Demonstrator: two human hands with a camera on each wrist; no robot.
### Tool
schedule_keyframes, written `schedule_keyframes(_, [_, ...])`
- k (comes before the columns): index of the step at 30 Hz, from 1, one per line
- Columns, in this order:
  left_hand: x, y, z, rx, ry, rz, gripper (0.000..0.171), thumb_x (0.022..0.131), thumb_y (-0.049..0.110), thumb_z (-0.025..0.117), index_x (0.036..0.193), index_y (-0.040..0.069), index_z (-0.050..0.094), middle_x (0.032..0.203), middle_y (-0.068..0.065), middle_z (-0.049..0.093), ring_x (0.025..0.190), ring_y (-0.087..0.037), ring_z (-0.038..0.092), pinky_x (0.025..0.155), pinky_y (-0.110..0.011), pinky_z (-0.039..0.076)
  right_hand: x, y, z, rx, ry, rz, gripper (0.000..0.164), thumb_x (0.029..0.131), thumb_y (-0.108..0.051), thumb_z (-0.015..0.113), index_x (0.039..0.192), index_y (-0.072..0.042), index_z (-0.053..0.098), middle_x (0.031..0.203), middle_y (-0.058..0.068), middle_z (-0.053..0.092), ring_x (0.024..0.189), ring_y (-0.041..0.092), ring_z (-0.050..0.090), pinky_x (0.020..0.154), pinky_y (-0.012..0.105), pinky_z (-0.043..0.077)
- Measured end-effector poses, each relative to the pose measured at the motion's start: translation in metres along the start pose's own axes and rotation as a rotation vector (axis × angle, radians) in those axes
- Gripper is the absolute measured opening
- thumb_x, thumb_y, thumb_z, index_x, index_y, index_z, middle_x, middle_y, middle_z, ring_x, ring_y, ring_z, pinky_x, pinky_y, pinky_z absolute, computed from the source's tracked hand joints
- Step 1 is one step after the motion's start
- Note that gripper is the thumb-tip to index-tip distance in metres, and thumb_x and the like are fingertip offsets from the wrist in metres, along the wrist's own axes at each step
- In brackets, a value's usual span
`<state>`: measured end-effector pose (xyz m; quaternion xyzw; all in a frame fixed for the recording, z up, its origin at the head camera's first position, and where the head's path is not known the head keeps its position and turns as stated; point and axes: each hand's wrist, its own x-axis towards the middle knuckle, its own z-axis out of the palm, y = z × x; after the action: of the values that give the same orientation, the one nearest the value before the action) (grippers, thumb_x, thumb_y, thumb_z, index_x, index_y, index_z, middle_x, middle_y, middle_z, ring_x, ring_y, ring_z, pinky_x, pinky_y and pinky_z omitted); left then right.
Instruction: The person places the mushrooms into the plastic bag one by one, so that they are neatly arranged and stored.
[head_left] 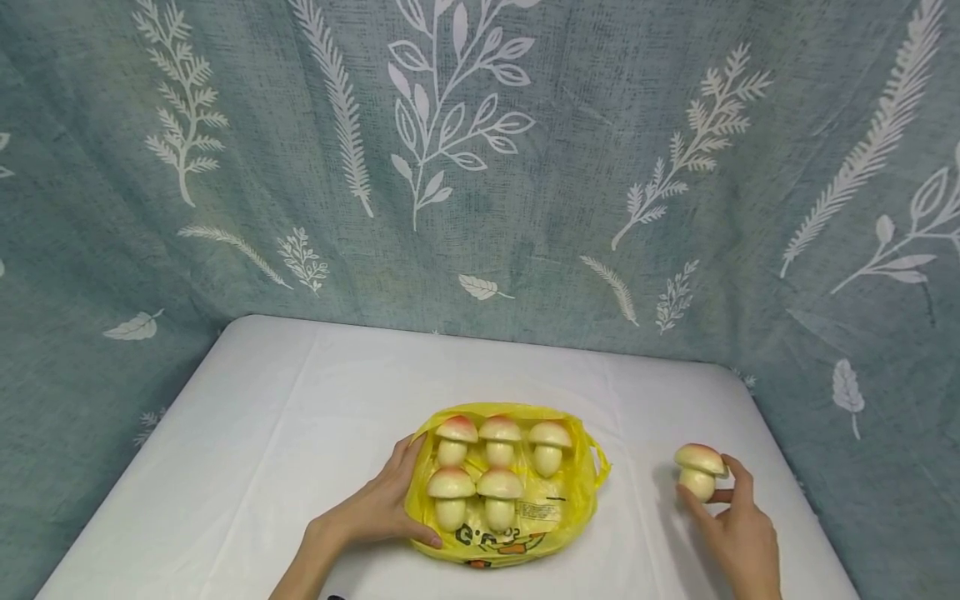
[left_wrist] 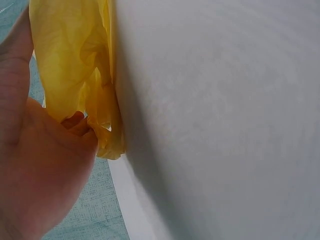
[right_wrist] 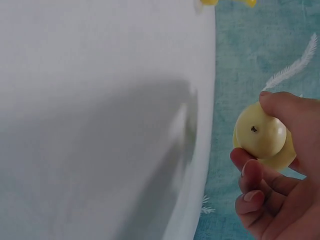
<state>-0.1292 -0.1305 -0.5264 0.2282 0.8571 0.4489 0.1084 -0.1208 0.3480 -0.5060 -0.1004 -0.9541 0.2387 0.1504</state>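
A yellow plastic bag (head_left: 577,517) lies spread open on the white table, with several cream toy mushrooms (head_left: 499,487) with reddish cap tops set in two rows in it. My left hand (head_left: 386,504) holds the bag's left side, thumb at the front edge and fingers along the back left. In the left wrist view the bag's crumpled plastic (left_wrist: 67,60) meets that hand (left_wrist: 50,160). Off to the right, my right hand (head_left: 738,533) grips another toy mushroom (head_left: 699,471) upright between thumb and fingers. Its rounded stem bottom (right_wrist: 265,132) with a small dark mark shows in the right wrist view.
A white cloth covers the table (head_left: 300,433). Behind it and at both sides hangs a blue-green curtain (head_left: 562,167) with white leaf prints. The bag's loop handle (head_left: 602,467) sticks out on the right. A small dark object (head_left: 336,597) shows at the bottom edge.
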Motion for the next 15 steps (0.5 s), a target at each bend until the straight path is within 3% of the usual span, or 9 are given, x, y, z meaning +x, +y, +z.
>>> schedule_keyframes(8, [0.000,0.001,-0.001,-0.001,0.000,-0.007,0.132,0.064,0.054,0.089,0.160,0.021,0.005,0.159,-0.010,0.013,0.145,-0.036,0.022,0.109,-0.058,0.032,-0.017,-0.032,0.000,0.018,0.075,-0.023,0.080,0.083,-0.033,0.081,0.144,-0.006,0.036,0.088,0.018,0.072,0.055,0.013,0.054,0.046,0.028,0.039])
schedule_keyframes(15, [-0.001,0.000,0.000,0.007,-0.007,-0.018,0.131,0.065,0.054,0.089,0.160,0.021,0.005,0.159,-0.011,0.013,0.144,-0.037,0.023,0.108,-0.059,0.033,-0.033,-0.056,0.002,0.033,0.073,-0.021,0.082,0.081,-0.033,0.083,0.143,-0.009,0.036,0.083,0.013,0.072,0.051,0.008,0.049,0.045,0.026,0.036])
